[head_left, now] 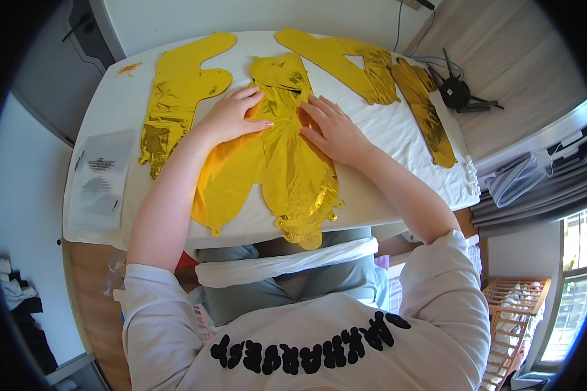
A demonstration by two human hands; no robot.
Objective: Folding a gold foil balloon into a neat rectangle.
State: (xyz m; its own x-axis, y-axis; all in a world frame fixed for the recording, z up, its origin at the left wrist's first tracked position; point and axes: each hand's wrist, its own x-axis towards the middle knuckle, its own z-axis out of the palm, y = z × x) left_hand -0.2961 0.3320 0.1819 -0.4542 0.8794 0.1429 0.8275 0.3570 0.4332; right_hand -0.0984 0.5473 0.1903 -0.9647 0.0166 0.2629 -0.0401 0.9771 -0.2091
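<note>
Two hands lying flat with fingers spread, I am pressing my left hand (231, 117) and right hand (332, 130) onto the gold foil balloon (293, 163), mid-table (398, 137), more gold balloons (176, 98) lying left and far right.

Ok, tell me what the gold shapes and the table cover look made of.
Gold shape under both hands: likely thin metallic foil film, glossy, with sharp crinkles and mirror-like glints. Table cover: probably white woven cloth, matte, with soft wrinkles and a draped edge.
</note>
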